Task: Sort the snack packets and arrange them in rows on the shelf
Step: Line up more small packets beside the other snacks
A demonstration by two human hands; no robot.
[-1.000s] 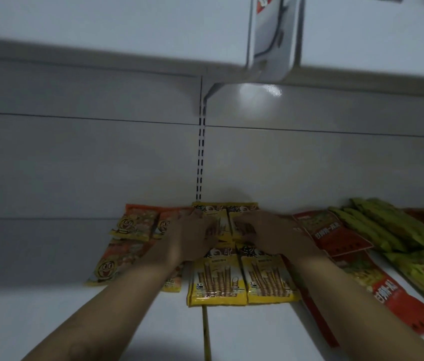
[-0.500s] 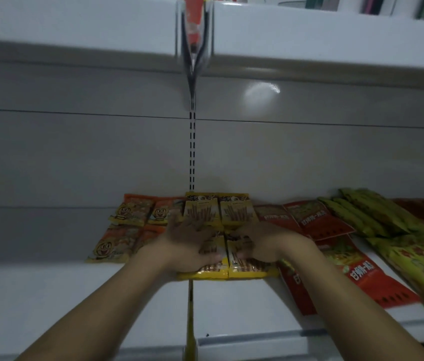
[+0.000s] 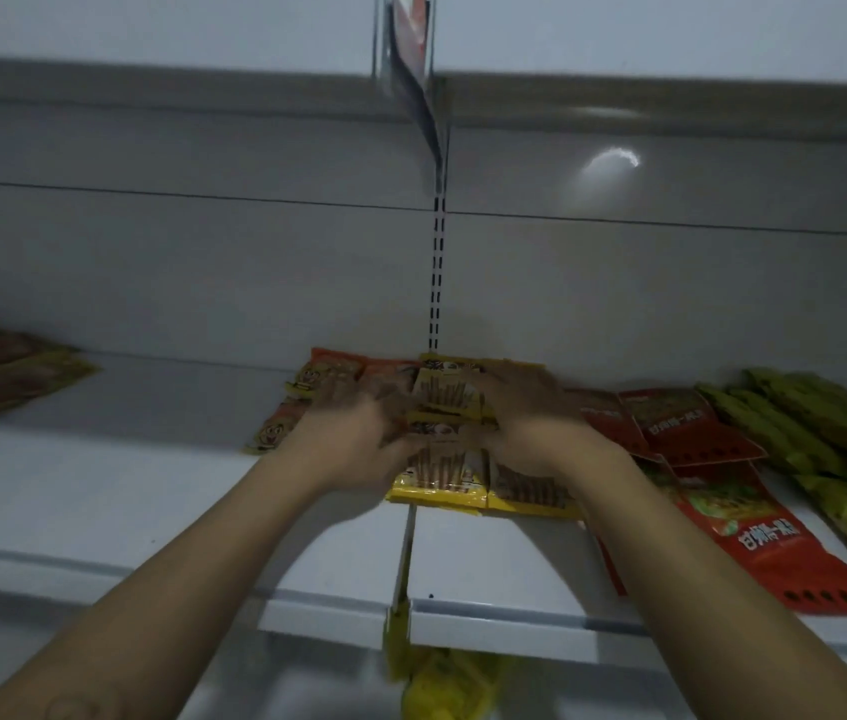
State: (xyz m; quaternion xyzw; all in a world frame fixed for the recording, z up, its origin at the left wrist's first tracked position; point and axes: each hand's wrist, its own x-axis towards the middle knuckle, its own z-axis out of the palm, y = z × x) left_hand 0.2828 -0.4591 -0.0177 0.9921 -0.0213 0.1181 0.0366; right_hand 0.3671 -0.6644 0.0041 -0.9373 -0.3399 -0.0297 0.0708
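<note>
Two hands bracket a double column of yellow snack packets point(image 3: 443, 398) on the shelf point(image 3: 99, 491), the left hand point(image 3: 353, 433) at one edge and the right hand point(image 3: 520, 413) at the other, apparently squaring them into a straight row. The right hand lies flat, fingers spread over the far packet. Blur hides whether the left hand grips or merely presses. Orange packets point(image 3: 318, 379) lie just outside the left hand, red packets point(image 3: 686, 423) and green packets point(image 3: 800, 423) outside the right hand, each kind in its own lane.

Stick-snack packets point(image 3: 442, 480) at middle of shelf point(image 3: 151, 501), two rows deep, left hand point(image 3: 359, 433) and right hand point(image 3: 520, 407) on top; face-print packets point(image 3: 325, 376) just left; lettered packets point(image 3: 754, 543) right, long packets point(image 3: 795, 423) beyond
</note>
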